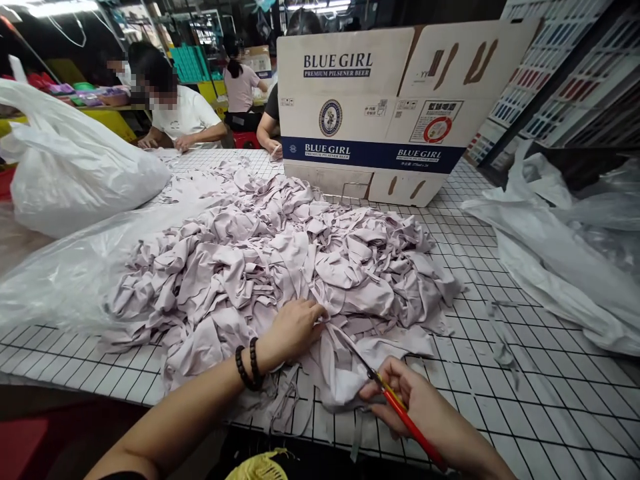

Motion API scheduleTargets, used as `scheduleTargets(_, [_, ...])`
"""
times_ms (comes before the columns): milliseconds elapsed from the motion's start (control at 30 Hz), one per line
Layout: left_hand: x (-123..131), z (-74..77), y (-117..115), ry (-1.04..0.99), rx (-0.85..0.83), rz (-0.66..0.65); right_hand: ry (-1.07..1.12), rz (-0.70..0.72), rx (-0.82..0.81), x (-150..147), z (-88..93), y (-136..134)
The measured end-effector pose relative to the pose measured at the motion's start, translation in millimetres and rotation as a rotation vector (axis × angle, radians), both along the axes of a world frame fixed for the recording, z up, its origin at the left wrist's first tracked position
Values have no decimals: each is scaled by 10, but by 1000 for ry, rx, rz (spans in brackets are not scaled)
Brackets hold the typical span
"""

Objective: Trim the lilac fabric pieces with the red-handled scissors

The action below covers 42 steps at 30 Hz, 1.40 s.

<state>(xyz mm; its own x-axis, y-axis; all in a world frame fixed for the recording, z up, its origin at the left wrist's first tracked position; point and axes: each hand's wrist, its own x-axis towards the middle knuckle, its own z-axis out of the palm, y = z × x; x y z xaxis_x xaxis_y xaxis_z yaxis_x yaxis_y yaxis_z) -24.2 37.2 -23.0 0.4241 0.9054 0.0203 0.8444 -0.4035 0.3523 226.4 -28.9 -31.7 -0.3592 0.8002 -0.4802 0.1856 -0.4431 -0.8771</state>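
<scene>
A large heap of pale lilac cloth pieces covers the middle of the table. My left hand, with dark beaded bracelets at the wrist, is closed on the edge of one cloth piece at the front of the heap. In my right hand is a pair of scissors with red and yellow handles. Their blades point up and left along that cloth piece, toward my left hand. Whether the blades are parted is hard to make out.
A white beer carton stands upright behind the heap. Plastic bags lie at the left, and a white bag at the right. Scraps lie on the grid-patterned tablecloth. Across the table a person in white sits working.
</scene>
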Motion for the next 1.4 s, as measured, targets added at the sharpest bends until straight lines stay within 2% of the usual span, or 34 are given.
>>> scheduleTargets(133, [-34,87,-88,6,25,87,-87,-252,112,8,-66,127])
scheduleTargets(200, [-12,130,-131,-19,34,23,-144,-315,162,-24,-89,197])
scheduleTargets(300, [85,145,-142,12,-78,-231,-260,-288,189,-142,-112,205])
scheduleTargets(367, [158,117,-111,69,-167,-334,-377,-269,230,-240,-128,157])
scheduleTargets(467, [219,61,-34,103,-227,-372,-468,-252,282,-340,-151,88])
scheduleTargets(533, [222,47,19,103,-272,-389,-442,-243,287,-358,-147,77])
scheduleTargets(667, [192,95,86,62,-384,-445,-400,-220,298,-337,-67,130])
scheduleTargets(833, [120,226,59,49,-451,-399,-370,-193,308,-294,79,214])
scheduleTargets(933, [5,396,-51,9,-451,-270,-398,-243,346,-225,219,290])
scheduleTargets(1000, [-86,573,-179,-86,-522,-197,-422,-290,400,-191,382,388])
scheduleTargets(1067, [-150,770,-341,-269,-720,-189,-410,-286,469,-222,597,535])
scheduleTargets(1133, [-160,933,-505,-531,-936,-183,-337,-180,529,-360,812,718])
scheduleTargets(1200, [-113,1022,-630,-817,-1023,-111,-203,8,564,-590,961,901])
scheduleTargets(1267, [-38,1023,-694,-1077,-968,20,-122,122,605,-831,1002,1038])
scheduleTargets(1333, [29,956,-700,-1289,-852,161,-125,101,627,-974,943,1092])
scheduleTargets(1400, [65,854,-671,-1440,-751,270,-59,71,566,-964,826,1048])
